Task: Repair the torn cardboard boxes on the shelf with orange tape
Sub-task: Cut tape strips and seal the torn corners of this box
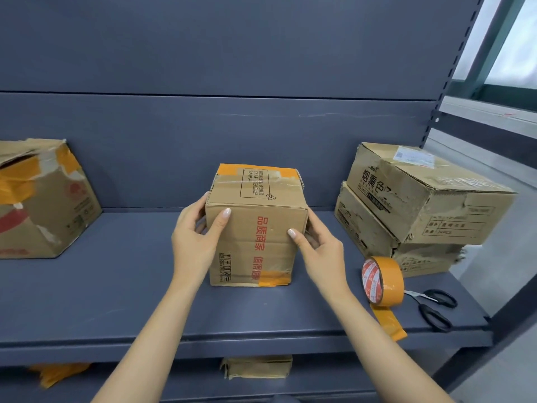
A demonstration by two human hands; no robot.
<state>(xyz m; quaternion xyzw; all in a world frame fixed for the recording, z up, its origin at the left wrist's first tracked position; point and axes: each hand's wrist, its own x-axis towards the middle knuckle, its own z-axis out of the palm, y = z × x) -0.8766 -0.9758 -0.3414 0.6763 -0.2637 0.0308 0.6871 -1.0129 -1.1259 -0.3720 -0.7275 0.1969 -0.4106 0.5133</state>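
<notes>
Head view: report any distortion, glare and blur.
Head view: wide-angle bending bows the grey metal shelf edge and tilts the stacked brown cardboard boxes; soft even light, faint shadows; bright window washes out top right; the orange tape roll is sharp, edges slightly soft.

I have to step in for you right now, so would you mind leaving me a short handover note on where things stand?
Left hand and right hand both grip the small middle box, standing on the shelf.
Tape roll stands on edge to the right with a loose tail; scissors lie beside it.
Done: middle box carries orange tape at its top and lower front corner; left box is taped too.
Left: the two stacked boxes on the right show torn edges and no orange tape.
</notes>
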